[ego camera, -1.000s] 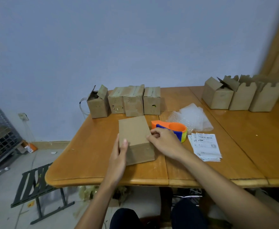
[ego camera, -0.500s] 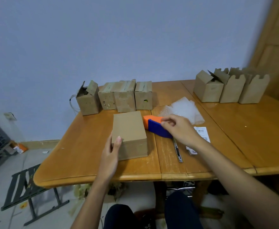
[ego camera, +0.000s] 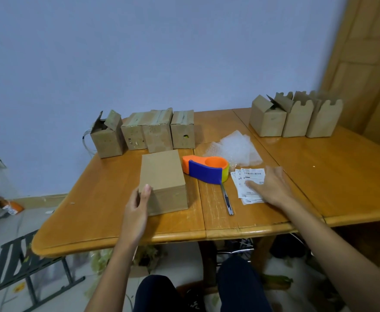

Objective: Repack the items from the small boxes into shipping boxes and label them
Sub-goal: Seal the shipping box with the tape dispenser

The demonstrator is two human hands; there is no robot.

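1. Two grips are at work. The left hand [ego camera: 137, 208] grips the near left corner of the closed shipping box [ego camera: 162, 174], thumb on the top face and fingers down the side. The right hand [ego camera: 272, 188] lies flat with its fingers spread, pressing on the stack of labels [ego camera: 250, 174] and pinching nothing.
2. The labels sit right of centre in the frame and the box left of centre. The box's long axis runs away from the person toward the wall.
3. The right hand is the nearer one to the labels. A label would probably travel leftward to the box's bare top.
4. The tape dispenser [ego camera: 207, 171] and a utility knife [ego camera: 227, 199] lie between the box and the labels, in that path.
5. Bubble wrap [ego camera: 236, 149] lies just behind the labels.
6. The wooden desk [ego camera: 108, 199] carries a row of small boxes [ego camera: 148, 131] at the wall and open boxes [ego camera: 297, 118] at upper right.
7. A folding stool [ego camera: 27, 266] stands on the floor at lower left, and a wooden door [ego camera: 369, 52] fills the upper right.
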